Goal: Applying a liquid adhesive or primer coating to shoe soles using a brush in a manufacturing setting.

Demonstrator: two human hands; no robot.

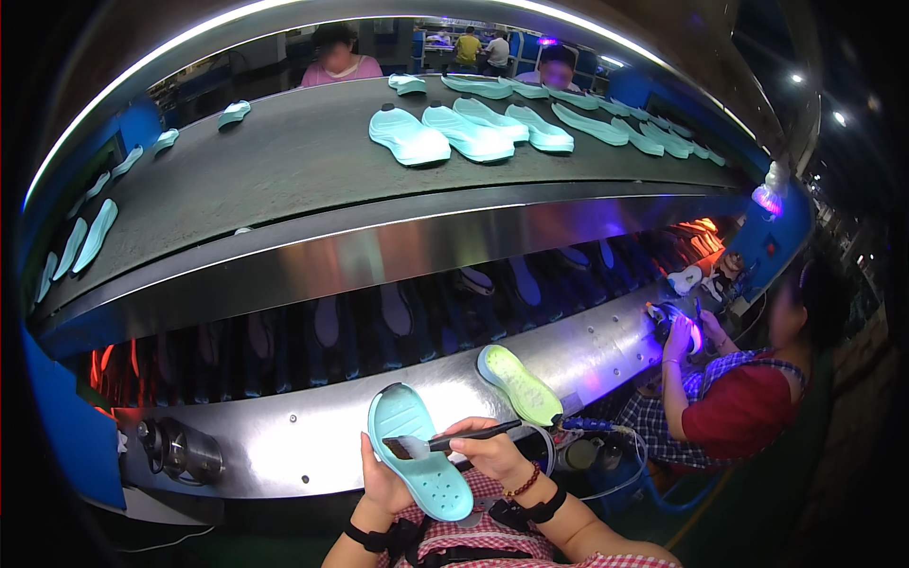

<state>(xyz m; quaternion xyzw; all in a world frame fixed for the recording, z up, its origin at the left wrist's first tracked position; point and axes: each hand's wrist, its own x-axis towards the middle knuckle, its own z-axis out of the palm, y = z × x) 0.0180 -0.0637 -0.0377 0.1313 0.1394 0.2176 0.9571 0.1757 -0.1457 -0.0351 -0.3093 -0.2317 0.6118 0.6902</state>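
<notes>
My left hand (pixel 381 481) grips a turquoise shoe sole (pixel 441 485) by its left edge, tilted with its hollow inner side up. Between the fingers of my right hand (pixel 494 454) is a brush (pixel 481 433) with a black handle. Its pale bristles touch the inside of the sole near the middle. Small holes show at the sole's near end. A yellow-green sole (pixel 521 384) lies on the metal ledge (pixel 284 437), just beyond my right hand.
Turquoise soles (pixel 409 137) lie on the dark upper belt (pixel 275 156). Beneath it, more soles (pixel 396 310) sit in a dark channel with glowing orange ends. A metal canister (pixel 194 452) stands at left. At right, a co-worker (pixel 734 407) handles a shoe; a hose (pixel 606 426) hangs nearby.
</notes>
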